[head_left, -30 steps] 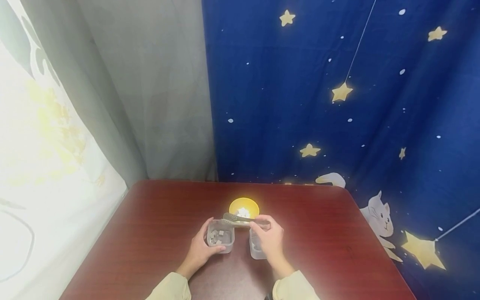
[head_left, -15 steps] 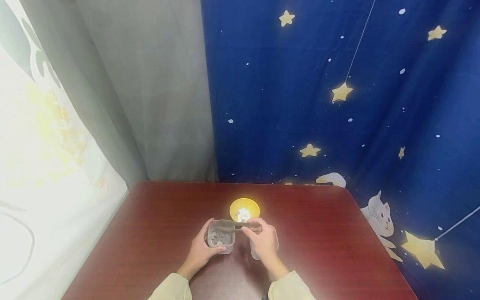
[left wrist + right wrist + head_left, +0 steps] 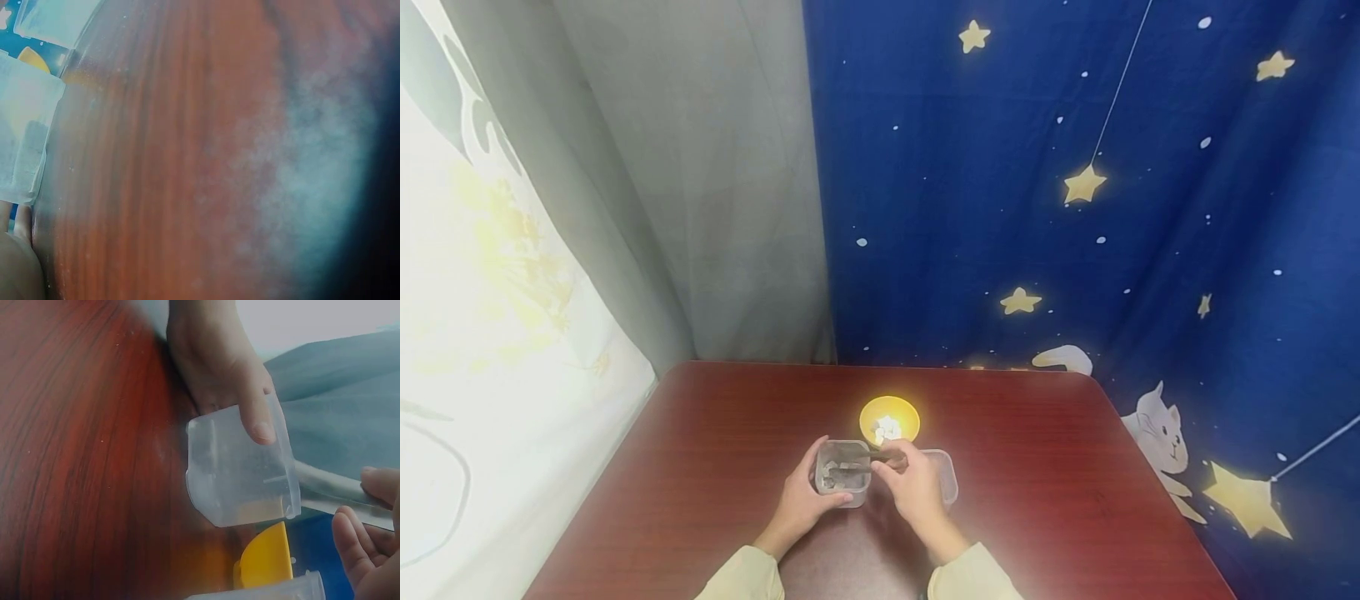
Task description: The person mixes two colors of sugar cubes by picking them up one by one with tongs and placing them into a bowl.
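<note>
My left hand (image 3: 801, 504) grips a clear plastic container (image 3: 854, 497) at its left and near sides, the thumb along the near wall. Small pale cubes (image 3: 830, 475) lie inside it, toward its left. In my right hand (image 3: 919, 496) is a pair of metal tongs (image 3: 331, 487), pinched between thumb and fingers; their front ends reach into the container. Whether a cube sits between the tips cannot be made out. From the right wrist view, the left thumb (image 3: 255, 415) presses the container's side. The left wrist view catches only part of the container (image 3: 25, 112) and hand (image 3: 19, 265).
Just beyond the hands stands a yellow bowl (image 3: 906, 410) with several white pieces (image 3: 887, 429) in it. A second clear container (image 3: 946, 477) is at the right, partly behind the right hand. All rest on a reddish-brown table (image 3: 737, 417); curtains hang behind.
My right hand has moved left and slightly down with the tongs, from above the container's far rim to inside it. The second container is less covered now. The left hand stays put.
</note>
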`<act>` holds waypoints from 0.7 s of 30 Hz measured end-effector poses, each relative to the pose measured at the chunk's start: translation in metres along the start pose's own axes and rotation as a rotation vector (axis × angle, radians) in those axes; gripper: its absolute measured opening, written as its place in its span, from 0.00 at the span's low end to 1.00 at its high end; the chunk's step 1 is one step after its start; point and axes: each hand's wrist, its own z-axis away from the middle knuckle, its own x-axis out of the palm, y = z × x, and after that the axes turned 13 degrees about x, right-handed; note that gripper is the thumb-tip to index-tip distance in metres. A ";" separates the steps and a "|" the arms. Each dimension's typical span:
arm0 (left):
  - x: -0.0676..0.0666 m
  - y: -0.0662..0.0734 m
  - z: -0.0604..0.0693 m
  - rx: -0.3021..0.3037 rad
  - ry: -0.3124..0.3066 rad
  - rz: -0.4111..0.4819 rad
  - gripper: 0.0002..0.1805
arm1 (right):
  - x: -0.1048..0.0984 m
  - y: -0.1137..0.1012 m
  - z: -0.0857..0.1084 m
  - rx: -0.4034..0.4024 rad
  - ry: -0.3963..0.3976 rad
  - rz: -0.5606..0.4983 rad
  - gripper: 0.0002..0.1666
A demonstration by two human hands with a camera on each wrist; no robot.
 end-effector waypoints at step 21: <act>-0.001 0.003 0.001 -0.002 0.002 0.009 0.61 | 0.005 -0.003 0.002 -0.062 0.030 0.113 0.11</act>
